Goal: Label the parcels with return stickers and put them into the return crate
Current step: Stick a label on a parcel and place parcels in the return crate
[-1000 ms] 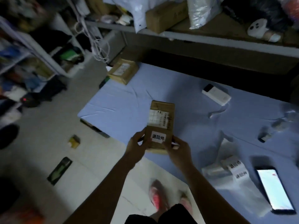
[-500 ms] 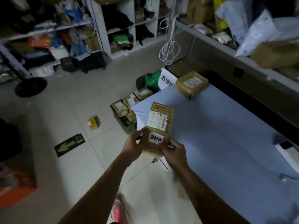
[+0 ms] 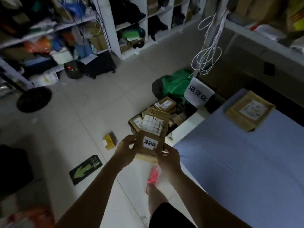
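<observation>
Head view. A brown cardboard parcel [image 3: 153, 134] is held in the air between both hands, out past the corner of the blue-covered table [image 3: 238, 162] and over the floor. Its far end overlaps the return crate [image 3: 132, 127] in this view. How high above the crate it sits cannot be told.

Why it is held this way:
- The white return sticker [image 3: 150, 143] is on the near end of the top face, next to the shipping label, so labelling looks done for this parcel.
- The top face points up at the camera, so the sticker stays readable.
- The grip is on the near end only. This leaves the far end free to lead into the crate.
- The crate stands on the floor beside the table, under a white sign [image 3: 198, 92], and holds several brown parcels [image 3: 165, 104]. Likely step: dropping this one in with them.

Hand pose:
- Left hand [image 3: 126, 150]: closed on the parcel's near left edge, thumb on top, fingers wrapped under.
- Right hand [image 3: 167, 156]: closed on the near right corner, fingers hidden beneath.
- Both forearms reach forward and converge on the parcel, which is roughly level and tipped slightly away.

Other notes:
- One more parcel [image 3: 250, 111] lies on the table's far corner with no return sticker visible, so it probably needs one.
- A small yellow box [image 3: 109, 140] sits on the tiles, left of the crate and apart from it.
- Risk: the crate looks crowded on its near side, so the parcel may land on others and slide.
</observation>
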A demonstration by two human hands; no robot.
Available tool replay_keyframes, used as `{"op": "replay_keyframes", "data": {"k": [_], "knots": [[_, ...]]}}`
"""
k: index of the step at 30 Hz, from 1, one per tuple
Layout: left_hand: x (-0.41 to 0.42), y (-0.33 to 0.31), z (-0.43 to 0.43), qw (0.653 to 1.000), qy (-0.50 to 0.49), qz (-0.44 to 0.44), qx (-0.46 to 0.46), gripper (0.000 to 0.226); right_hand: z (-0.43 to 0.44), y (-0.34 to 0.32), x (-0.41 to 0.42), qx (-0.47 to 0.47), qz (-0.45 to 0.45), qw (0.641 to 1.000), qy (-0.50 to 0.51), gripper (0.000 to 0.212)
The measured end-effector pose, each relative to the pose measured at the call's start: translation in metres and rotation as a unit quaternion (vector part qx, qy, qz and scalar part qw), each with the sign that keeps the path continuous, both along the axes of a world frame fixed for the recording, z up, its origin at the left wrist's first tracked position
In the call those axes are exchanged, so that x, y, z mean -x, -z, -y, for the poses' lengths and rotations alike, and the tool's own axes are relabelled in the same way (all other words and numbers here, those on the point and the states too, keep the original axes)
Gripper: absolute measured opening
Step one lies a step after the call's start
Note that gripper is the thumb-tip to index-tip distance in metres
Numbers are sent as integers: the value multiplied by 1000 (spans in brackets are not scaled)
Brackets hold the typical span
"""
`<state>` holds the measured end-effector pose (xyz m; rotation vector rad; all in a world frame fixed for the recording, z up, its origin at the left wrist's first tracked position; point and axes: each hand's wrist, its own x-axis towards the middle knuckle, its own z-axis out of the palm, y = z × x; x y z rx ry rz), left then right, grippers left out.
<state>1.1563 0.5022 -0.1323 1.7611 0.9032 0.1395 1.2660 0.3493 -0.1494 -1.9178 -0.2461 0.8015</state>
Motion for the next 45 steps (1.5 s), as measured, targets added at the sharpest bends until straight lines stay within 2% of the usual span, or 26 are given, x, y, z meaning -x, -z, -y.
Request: {"op": "replay_keyframes", "data": {"k": [5, 9, 11, 13, 18, 22, 24, 27, 30, 33, 37, 42, 45], "knots": [[-69, 40, -100, 997, 50, -58, -11, 45, -95, 41, -56, 14, -36, 999, 37, 10], [-149, 73, -150, 990, 100, -93, 20, 26, -136, 75, -117, 32, -80, 990, 113, 11], [-191, 94, -169, 986, 142, -87, 30, 31, -149, 91, -150, 46, -74, 988, 126, 10], [-235, 121, -187, 974, 201, -94, 43, 35, -162, 111, -181, 56, -74, 984, 151, 20], [-337, 237, -221, 953, 283, -98, 54, 38, -193, 204, -239, 65, -108, 954, 271, 49], [-393, 346, -242, 923, 363, -104, 78, 58, -216, 297, -284, 78, -111, 932, 336, 53], [-419, 394, -251, 911, 392, -112, 59, 64, -224, 345, -306, 79, -109, 926, 353, 52], [-455, 457, -255, 904, 402, -127, 67, 69, -230, 408, -335, 82, -88, 926, 357, 54], [-483, 494, -246, 910, 402, -88, 42, 68, -225, 450, -358, 69, -68, 920, 379, 52], [-496, 508, -235, 917, 393, -66, 23, 66, -215, 469, -375, 61, -61, 926, 367, 51], [-492, 496, -228, 922, 379, -84, -19, 67, -211, 449, -384, 125, -57, 936, 325, 58], [-486, 436, -243, 884, 431, -117, -140, 54, -210, 386, -366, 189, -68, 940, 275, 61], [-486, 379, -250, 857, 457, -111, -212, 58, -208, 342, -347, 223, -64, 940, 251, 52]]}}
